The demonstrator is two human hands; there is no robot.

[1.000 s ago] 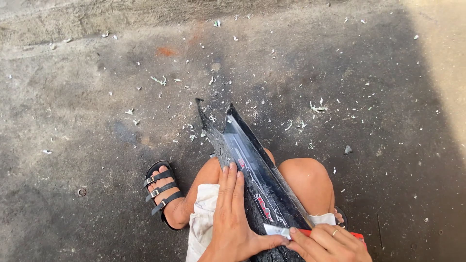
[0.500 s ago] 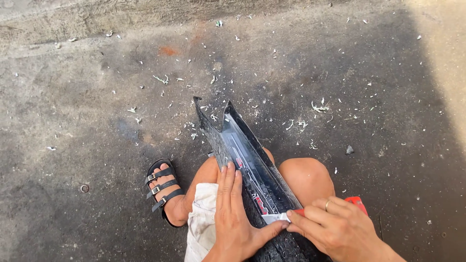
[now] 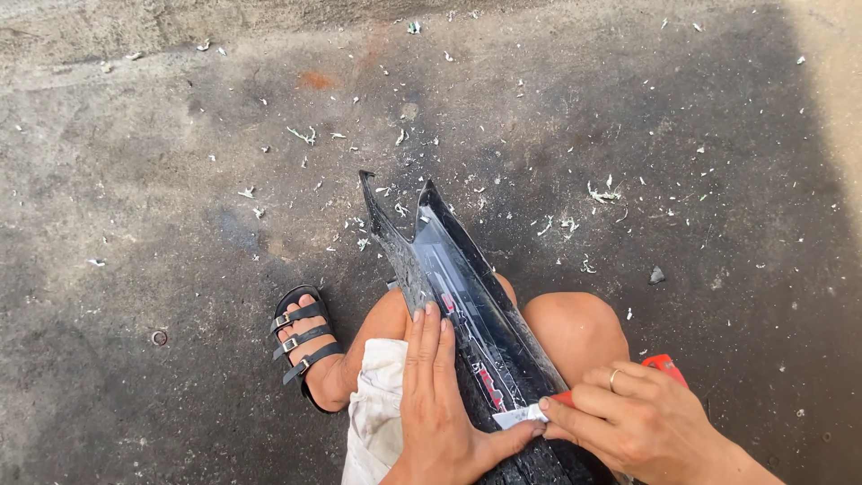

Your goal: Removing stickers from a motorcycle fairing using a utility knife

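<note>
Left hand [image 3: 435, 404] lies flat, open, on a black panel [image 3: 467, 296]; right hand [image 3: 637, 422] closes on a red-handled scraper [image 3: 664, 366], mostly hidden, wrists cut off.

Right hand [image 3: 642, 422] slid rightward; red knife handle [image 3: 666, 366] emerged

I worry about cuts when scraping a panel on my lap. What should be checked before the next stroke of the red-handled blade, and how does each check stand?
1. Left hand lies flat, steadying the long black plastic panel: ok.
2. Left thumb touches the white blade tip: not ok.
3. Right hand grips the red-handled blade firmly: ok.
4. Panel rests across bare knees, tip on the concrete floor: ok.
5. Blade edge sharpness: cannot tell.
</note>
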